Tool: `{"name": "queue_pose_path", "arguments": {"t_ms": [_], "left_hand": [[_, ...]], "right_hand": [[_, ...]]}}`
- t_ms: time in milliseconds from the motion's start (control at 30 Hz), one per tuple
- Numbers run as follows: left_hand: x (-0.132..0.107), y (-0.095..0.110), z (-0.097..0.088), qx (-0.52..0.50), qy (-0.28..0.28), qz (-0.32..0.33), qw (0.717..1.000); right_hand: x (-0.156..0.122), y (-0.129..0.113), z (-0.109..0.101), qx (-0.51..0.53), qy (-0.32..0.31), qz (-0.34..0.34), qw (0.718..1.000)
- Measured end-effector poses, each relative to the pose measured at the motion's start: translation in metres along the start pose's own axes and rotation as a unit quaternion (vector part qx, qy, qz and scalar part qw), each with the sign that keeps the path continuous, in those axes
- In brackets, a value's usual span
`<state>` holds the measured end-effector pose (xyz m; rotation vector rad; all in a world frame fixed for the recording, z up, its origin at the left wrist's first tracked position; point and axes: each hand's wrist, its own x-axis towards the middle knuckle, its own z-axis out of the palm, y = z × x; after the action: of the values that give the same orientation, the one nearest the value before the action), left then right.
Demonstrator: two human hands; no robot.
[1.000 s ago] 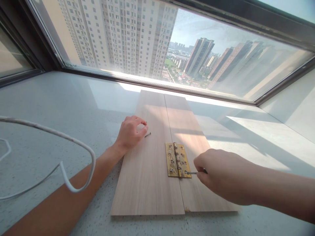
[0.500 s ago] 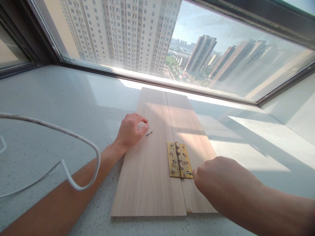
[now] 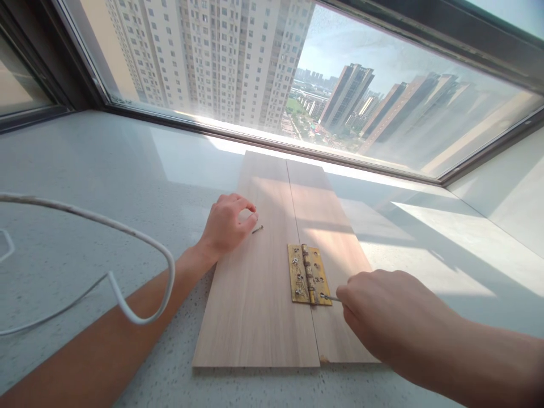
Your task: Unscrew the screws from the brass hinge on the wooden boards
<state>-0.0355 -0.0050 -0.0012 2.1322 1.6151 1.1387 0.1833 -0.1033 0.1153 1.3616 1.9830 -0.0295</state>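
Observation:
A brass-coloured, worn hinge (image 3: 309, 275) lies unfolded across the seam between two pale wooden boards, the left board (image 3: 255, 317) and the right board (image 3: 317, 192). My right hand (image 3: 374, 303) is closed round a screwdriver (image 3: 335, 298); its handle is hidden in the fist. The thin shaft reaches the hinge's lowest right hole, where a screw head seems to sit. My left hand (image 3: 232, 224) rests at the left board's edge, thumb and forefinger curled into a pinch; something small and dark shows at the fingertips. A loose screw (image 3: 258, 229) lies just beside them.
The boards lie on a speckled pale sill (image 3: 106, 170) below a dark-framed window (image 3: 272, 144). A white cable (image 3: 144, 235) loops over my left forearm in the foreground. A pale wall (image 3: 505, 164) stands on the right.
My right hand has shifted slightly to the right, away from the hinge, so more of the screwdriver's shaft shows. My left hand and the loose screw stay put.

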Motion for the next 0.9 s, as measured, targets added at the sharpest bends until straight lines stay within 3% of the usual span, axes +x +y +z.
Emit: {"name": "queue_pose_path", "arguments": {"t_ms": [100,200,333,467,567,667,700,767,900], "left_hand": [[0.0,0.001,-0.002,-0.001,0.003,0.004,1.0],[0.0,0.0,-0.003,-0.001,0.006,0.009,1.0],[0.002,-0.002,-0.003,0.0,0.01,0.007,1.0],[0.002,-0.002,-0.003,0.002,0.01,0.001,1.0],[0.003,-0.002,-0.004,0.003,0.009,0.001,1.0],[0.003,-0.002,-0.004,0.003,0.012,0.005,1.0],[0.003,-0.002,-0.004,0.002,0.013,0.007,1.0],[0.003,-0.003,-0.003,0.0,0.013,0.01,1.0],[0.003,-0.003,-0.004,-0.004,0.014,0.012,1.0]], "right_hand": [[0.008,0.005,-0.016,0.17,-0.085,0.067,0.979],[0.016,0.01,-0.025,0.338,-0.194,0.081,0.918],[0.023,0.018,-0.011,0.47,-0.225,0.114,0.846],[0.022,0.021,0.007,0.528,-0.223,0.126,0.809],[0.02,0.019,0.003,0.499,-0.223,0.12,0.829],[0.02,0.011,-0.013,0.366,-0.212,0.111,0.899],[0.02,0.008,-0.017,0.304,-0.193,0.096,0.928],[0.021,0.0,-0.023,0.232,-0.137,0.076,0.96],[0.022,-0.017,-0.021,0.119,-0.025,-0.005,0.993]]}}
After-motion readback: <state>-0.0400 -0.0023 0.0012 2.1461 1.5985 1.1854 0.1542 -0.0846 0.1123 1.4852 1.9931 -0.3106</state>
